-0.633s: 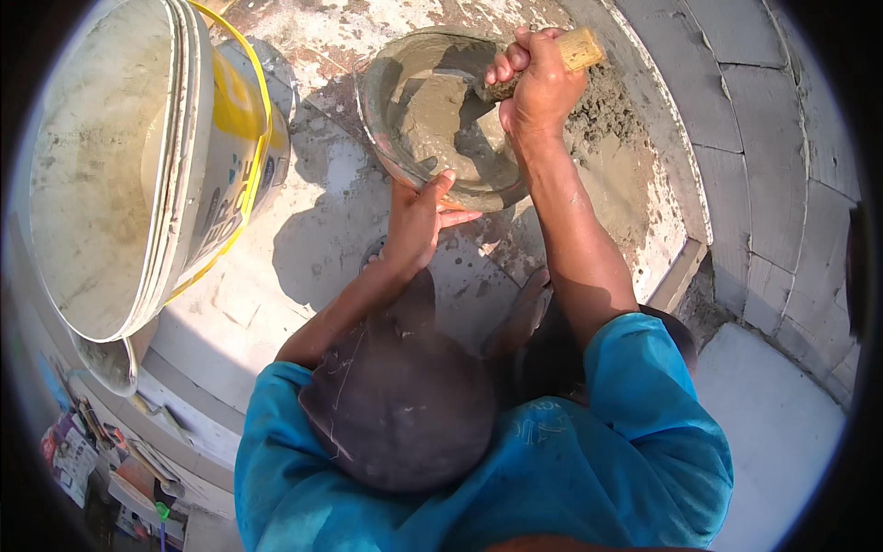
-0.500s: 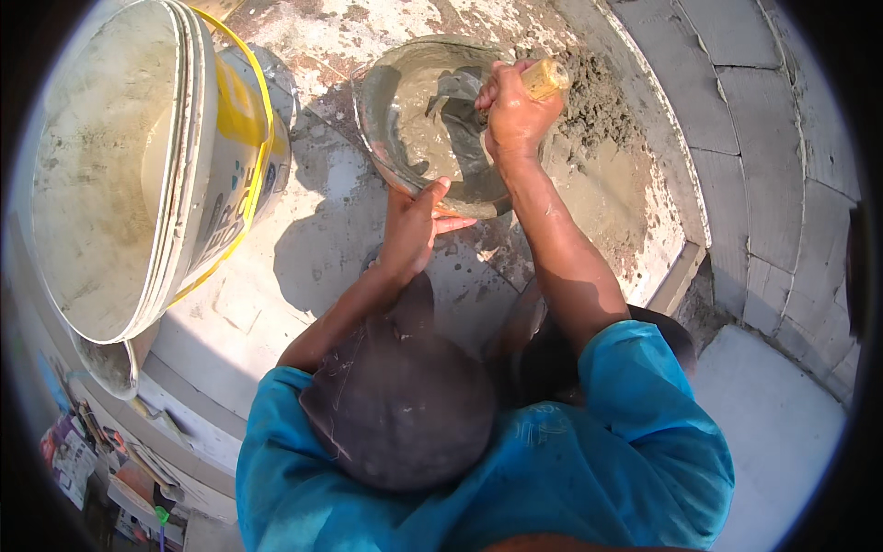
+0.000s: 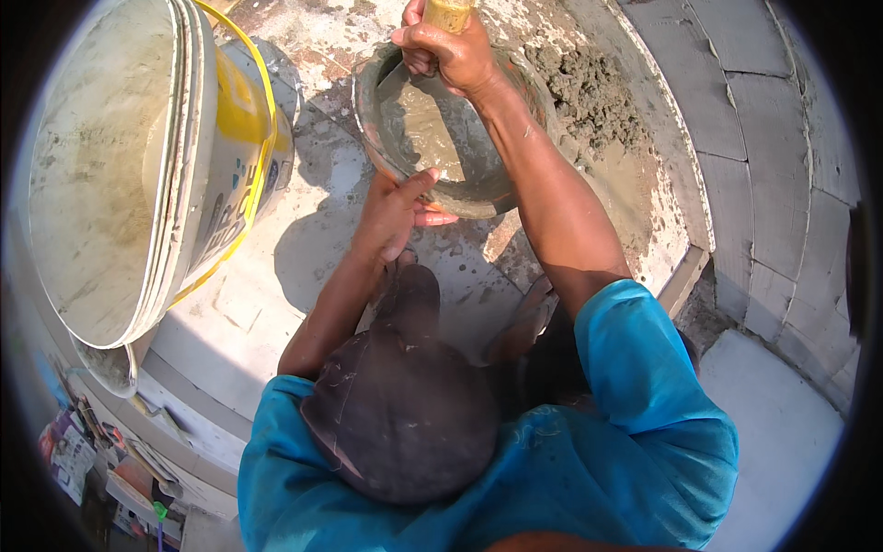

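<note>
My right hand (image 3: 451, 51) is closed round the thick, pale wooden handle (image 3: 448, 13) of what looks like a trowel. It is over the far rim of a round, mortar-smeared basin (image 3: 368, 138); the tool's blade is hidden. Wet grey mortar (image 3: 414, 124) lies in the basin, partly in shadow. At the near left rim, my left hand (image 3: 395, 207) grips the basin, thumb on top of the edge and fingers underneath.
A big white bucket (image 3: 198, 175) with a yellow handle lies tipped at the left. Lumpy mortar (image 3: 593, 101) is heaped right of the basin. Grey blocks (image 3: 763, 166) line the right side. Assorted tools (image 3: 147, 469) sit at the lower left.
My right hand has moved up and left with the trowel, from above the basin's right part to its far rim. My left hand keeps its hold, shifted slightly left.
</note>
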A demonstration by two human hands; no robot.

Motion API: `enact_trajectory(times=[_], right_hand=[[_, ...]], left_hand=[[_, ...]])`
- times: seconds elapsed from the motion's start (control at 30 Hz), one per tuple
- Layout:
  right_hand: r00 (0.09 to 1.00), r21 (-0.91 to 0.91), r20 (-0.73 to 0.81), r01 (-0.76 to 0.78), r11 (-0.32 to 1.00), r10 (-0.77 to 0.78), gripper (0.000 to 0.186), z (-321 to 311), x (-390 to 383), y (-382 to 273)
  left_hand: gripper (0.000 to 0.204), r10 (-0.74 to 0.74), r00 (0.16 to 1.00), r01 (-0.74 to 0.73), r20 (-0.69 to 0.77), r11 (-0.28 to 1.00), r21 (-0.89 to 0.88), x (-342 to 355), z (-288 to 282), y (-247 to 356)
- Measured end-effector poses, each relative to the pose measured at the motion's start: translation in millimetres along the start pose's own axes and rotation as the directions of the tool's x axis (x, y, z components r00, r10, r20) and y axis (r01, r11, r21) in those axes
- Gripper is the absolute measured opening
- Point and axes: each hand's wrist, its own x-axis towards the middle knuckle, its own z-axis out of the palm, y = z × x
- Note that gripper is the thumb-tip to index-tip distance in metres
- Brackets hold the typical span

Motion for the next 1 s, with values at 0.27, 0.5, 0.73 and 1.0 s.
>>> enact_trajectory(times=[0.27,0.5,0.73,1.0], right_hand=[[0.958,0.485,0.281,-0.188,0.854,0.051,0.018,-16.1,-61.6,-51.0],[0.909,-0.077,-0.407,0.063,0.995,-0.089,0.026,-15.7,-11.7,-1.7],[0.953,0.318,0.277,-0.208,0.925,0.119,0.023,12.0,-37.1,-1.2],[0.989,0.615,0.013,0.108,0.781,-0.147,0.020,-43.3,-60.4,-65.3]], left_hand=[[0.062,0.016,0.999,-0.016,0.045,1.000,-0.013,-7.7,-7.4,0.6],[0.048,0.084,0.995,-0.088,-0.060,0.994,-0.066,-6.8,19.9,-10.1],[0.055,0.074,0.997,-0.073,0.026,0.996,-0.043,-3.6,9.7,-9.3],[0.051,0.085,0.996,-0.087,-0.029,0.991,-0.103,-4.4,28.6,-16.7]])
